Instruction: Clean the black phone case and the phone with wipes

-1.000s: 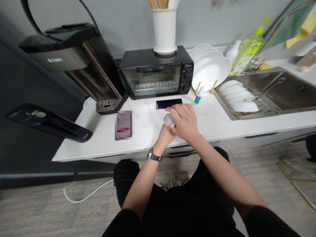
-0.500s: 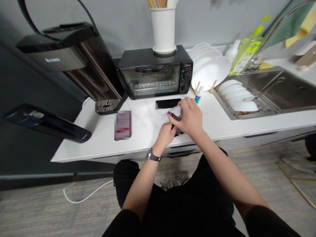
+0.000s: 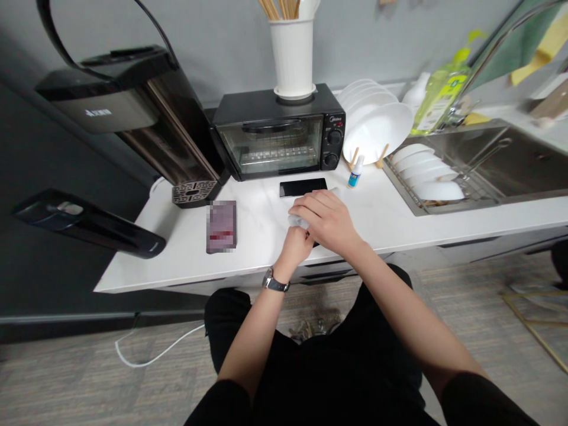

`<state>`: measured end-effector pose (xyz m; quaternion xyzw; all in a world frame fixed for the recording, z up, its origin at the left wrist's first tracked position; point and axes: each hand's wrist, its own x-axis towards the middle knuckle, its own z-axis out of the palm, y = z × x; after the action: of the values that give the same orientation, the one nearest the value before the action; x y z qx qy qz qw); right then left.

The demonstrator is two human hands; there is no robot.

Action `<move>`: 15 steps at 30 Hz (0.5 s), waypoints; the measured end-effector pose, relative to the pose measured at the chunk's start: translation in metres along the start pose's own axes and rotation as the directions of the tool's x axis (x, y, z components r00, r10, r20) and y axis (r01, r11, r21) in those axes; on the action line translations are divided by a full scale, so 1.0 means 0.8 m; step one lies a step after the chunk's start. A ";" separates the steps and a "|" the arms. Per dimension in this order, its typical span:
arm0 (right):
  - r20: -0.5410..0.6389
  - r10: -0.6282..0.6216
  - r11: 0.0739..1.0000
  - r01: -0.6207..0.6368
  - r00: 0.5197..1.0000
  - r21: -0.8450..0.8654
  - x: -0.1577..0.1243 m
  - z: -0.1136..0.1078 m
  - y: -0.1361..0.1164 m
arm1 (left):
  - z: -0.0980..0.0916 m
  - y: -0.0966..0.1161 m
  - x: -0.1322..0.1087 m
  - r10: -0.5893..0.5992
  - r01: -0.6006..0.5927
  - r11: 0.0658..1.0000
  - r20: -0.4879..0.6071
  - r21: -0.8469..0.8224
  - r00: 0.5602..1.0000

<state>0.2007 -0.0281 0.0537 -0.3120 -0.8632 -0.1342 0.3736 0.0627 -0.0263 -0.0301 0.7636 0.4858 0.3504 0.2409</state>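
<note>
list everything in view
Countertop: 1, white, centre
Water dispenser: 1, black, left
Cylindrical device: 1, dark, far left
Pixelated item: 1, purple, front left
Toaster oven: 1, black, centre
Utensil holder: 1, white, atop oven
Plates: several, white, beside oven
Small bottle: 1, white-blue, near plates
Phone: 1, black, near oven
Sink: 1, grey, right
Pump bottle: 1, green, behind sink
Bowls: several, white, at sink
Cloth: 1, whitish, near phone
Unclear object: 1, black, near cloth
Watch: 1, black, left wrist
Right grip: 1, bare, over cloth
Left grip: 1, bare, beside right grip
</note>
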 end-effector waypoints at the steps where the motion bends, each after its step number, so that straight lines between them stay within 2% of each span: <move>1: -0.005 0.021 1.000 -0.021 1.000 -0.013 -0.001 -0.002 0.001 | 0.000 0.001 0.000 0.017 -0.017 1.000 -0.014 -0.020 1.000; 4: -0.036 0.109 0.991 -0.111 0.993 -0.076 -0.006 -0.008 0.004 | -0.001 0.005 0.003 0.077 -0.079 0.996 -0.033 -0.051 0.996; 8: -0.106 0.250 0.963 -0.258 0.962 -0.075 -0.015 -0.014 0.011 | -0.004 0.007 0.005 0.086 -0.087 0.996 0.077 0.005 0.993; 10: -0.145 0.316 0.945 -0.325 0.938 -0.041 -0.019 -0.016 0.011 | -0.005 0.007 0.005 0.094 -0.098 0.995 0.087 0.037 0.992; 12: -0.170 0.337 0.939 -0.345 0.926 -0.017 -0.022 -0.017 0.007 | -0.005 0.005 0.003 0.124 -0.126 0.991 0.073 0.036 0.990; 15: -0.171 0.286 0.957 -0.291 0.943 -0.002 -0.023 -0.019 -0.005 | -0.004 0.001 0.001 0.156 -0.157 0.988 0.072 0.007 0.985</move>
<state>0.2165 -0.0459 0.0509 -0.4275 -0.7714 -0.1159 0.4568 0.0609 -0.0259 -0.0269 0.8131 0.4176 0.3375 0.2249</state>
